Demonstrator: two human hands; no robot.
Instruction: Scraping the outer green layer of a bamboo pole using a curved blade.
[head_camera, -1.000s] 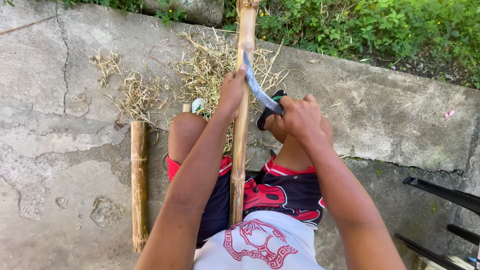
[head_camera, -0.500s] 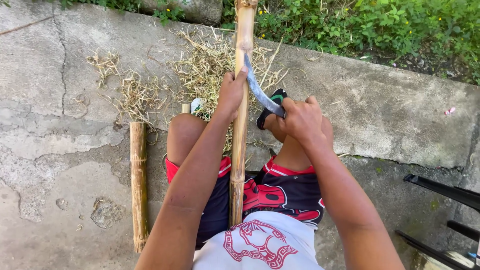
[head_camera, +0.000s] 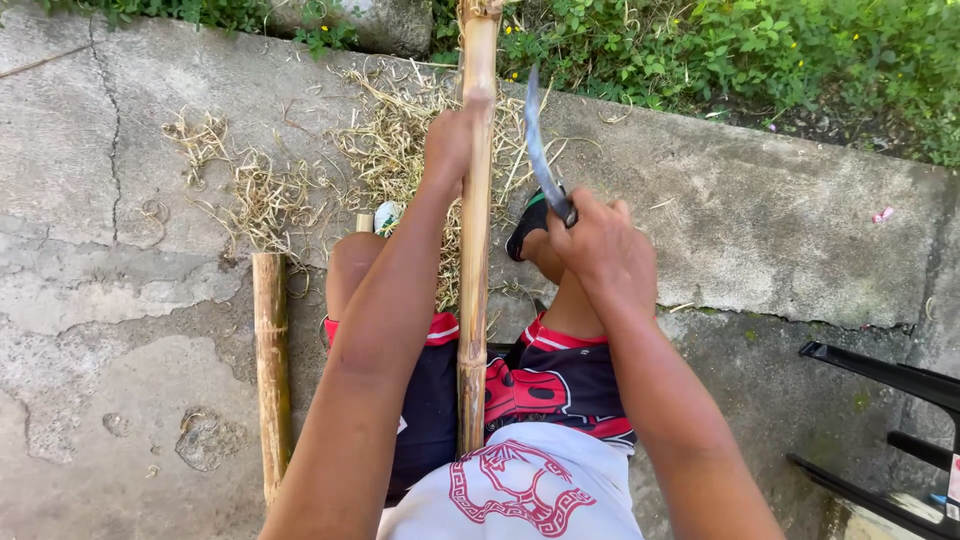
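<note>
Your left hand (head_camera: 450, 140) is clamped on the bamboo pole (head_camera: 474, 250), which runs upright between your knees; the fingers wrap behind it, out of view. Your right hand (head_camera: 598, 245) is closed on the handle of a curved knife (head_camera: 540, 150); the handle itself is buried in the fist. The hands are apart, pole between them.

Change from half a second ago: the blade was lying against the pole beside your left hand, now it is lifted clear to the right, tip pointing up. Left hand has stayed put on the pole.

Pole top is cut off by the frame edge, its bottom hidden behind your shorts. A second, shorter bamboo piece (head_camera: 270, 370) lies on the concrete (head_camera: 120, 200) to your left. Dry shavings (head_camera: 390, 140) are scattered ahead. A dark chair frame (head_camera: 890, 390), partly cut off, sits at right. The foot near the blade is mostly hidden.
</note>
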